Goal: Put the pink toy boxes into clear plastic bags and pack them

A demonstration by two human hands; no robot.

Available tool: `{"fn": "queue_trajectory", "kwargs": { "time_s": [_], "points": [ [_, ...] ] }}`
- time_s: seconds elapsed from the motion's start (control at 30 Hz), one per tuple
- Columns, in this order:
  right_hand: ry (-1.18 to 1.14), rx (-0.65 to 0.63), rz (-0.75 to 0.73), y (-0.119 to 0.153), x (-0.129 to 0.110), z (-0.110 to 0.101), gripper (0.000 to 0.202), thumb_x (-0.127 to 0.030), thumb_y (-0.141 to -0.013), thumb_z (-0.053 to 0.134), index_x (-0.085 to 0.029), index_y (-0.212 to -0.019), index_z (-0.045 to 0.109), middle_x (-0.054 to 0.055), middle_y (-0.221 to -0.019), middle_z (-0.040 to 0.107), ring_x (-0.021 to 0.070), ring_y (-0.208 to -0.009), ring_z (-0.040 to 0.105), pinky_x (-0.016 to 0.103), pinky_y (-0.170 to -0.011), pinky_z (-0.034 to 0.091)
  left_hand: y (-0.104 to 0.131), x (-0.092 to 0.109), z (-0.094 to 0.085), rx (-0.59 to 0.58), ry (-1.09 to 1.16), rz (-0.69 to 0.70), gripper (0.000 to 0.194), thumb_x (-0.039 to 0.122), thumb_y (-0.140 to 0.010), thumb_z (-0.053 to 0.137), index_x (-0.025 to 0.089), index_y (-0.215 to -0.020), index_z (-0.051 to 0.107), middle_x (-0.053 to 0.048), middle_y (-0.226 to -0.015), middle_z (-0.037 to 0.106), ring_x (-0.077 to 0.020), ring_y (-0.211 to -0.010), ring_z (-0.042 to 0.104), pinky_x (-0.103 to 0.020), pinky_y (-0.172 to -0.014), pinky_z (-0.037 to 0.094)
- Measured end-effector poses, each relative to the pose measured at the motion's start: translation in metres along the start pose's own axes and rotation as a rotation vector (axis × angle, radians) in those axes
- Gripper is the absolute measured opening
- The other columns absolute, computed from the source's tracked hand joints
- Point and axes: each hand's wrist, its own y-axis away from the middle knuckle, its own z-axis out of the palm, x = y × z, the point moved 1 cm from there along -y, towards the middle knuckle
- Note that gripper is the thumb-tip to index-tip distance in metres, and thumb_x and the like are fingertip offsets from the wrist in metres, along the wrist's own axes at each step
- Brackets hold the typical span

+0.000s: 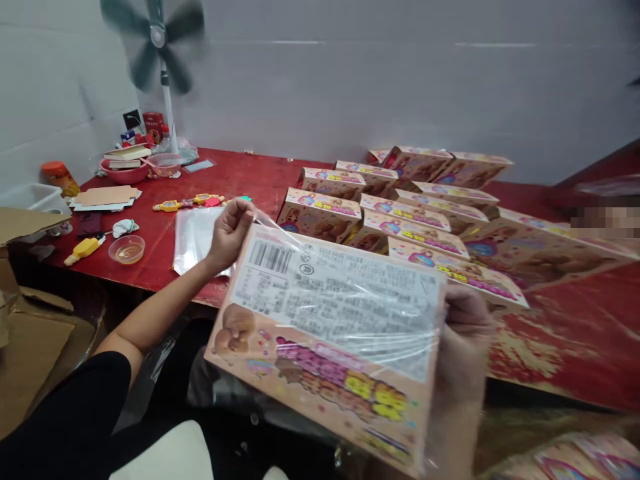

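A peach-coloured cardboard box [345, 373] with a barcode and a white text panel is held tilted in front of me, above my lap. Clear plastic bag [380, 313] film covers its face, with glare and creases across it. At the box's upper left corner, my left hand [231, 233] pinches the loose edge of the film. My right hand [467, 327] grips the box's right side through the film; its fingers are partly hidden behind the box. Beyond my left hand, a stack of flat clear bags [193, 237] lies on the red table [245, 170].
Rows of similar boxes [320, 208] stand at the back right. On the left are a running fan [158, 37], a pink bowl [123, 175], a small clear cup [127, 251] and yellow toy-like pieces [83, 251]. An open carton [35, 360] stands at lower left.
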Motion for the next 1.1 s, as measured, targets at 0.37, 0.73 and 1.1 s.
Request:
{"fn": "queue_trajectory", "kwargs": {
  "time_s": [0.37, 0.73, 1.1],
  "points": [
    [0.594, -0.361, -0.43, -0.031, 0.054, -0.009, 0.018, -0.034, -0.088, 0.058, -0.023, -0.079, 0.069, 0.008, -0.095, 0.074, 0.0245, -0.089, 0.071, 0.043, -0.085, 0.056, 0.001, -0.02, -0.054, -0.679, -0.734, 0.399, 0.035, 0.04, -0.106, 0.042, 0.02, -0.086, 0.062, -0.001, -0.079, 0.07, -0.015, -0.078, 0.063, -0.041, -0.104, 0.042],
    [0.66, -0.422, 0.168, -0.07, 0.092, 0.015, 0.041, -0.056, -0.074, 0.063, -0.016, -0.08, 0.069, 0.011, -0.073, 0.068, 0.0248, -0.074, 0.062, 0.036, -0.068, 0.052, -0.042, -0.068, -0.008, -0.29, -0.813, -0.212, 0.002, 0.013, -0.085, 0.065, 0.014, -0.085, 0.065, -0.004, -0.08, 0.067, -0.0171, -0.076, 0.062, -0.03, -0.075, 0.049],
    [0.872, -0.091, -0.046, -0.051, 0.088, 0.006, 0.03, -0.038, -0.085, 0.046, -0.018, -0.089, 0.067, 0.015, -0.089, 0.071, 0.0277, -0.082, 0.064, 0.04, -0.081, 0.048, -0.022, -0.047, 0.004, 0.054, -0.461, 0.498, 0.012, 0.029, -0.1, 0.06, 0.019, -0.095, 0.064, -0.002, -0.087, 0.061, -0.0106, -0.077, 0.056, -0.023, -0.067, 0.046]
  ]
}}
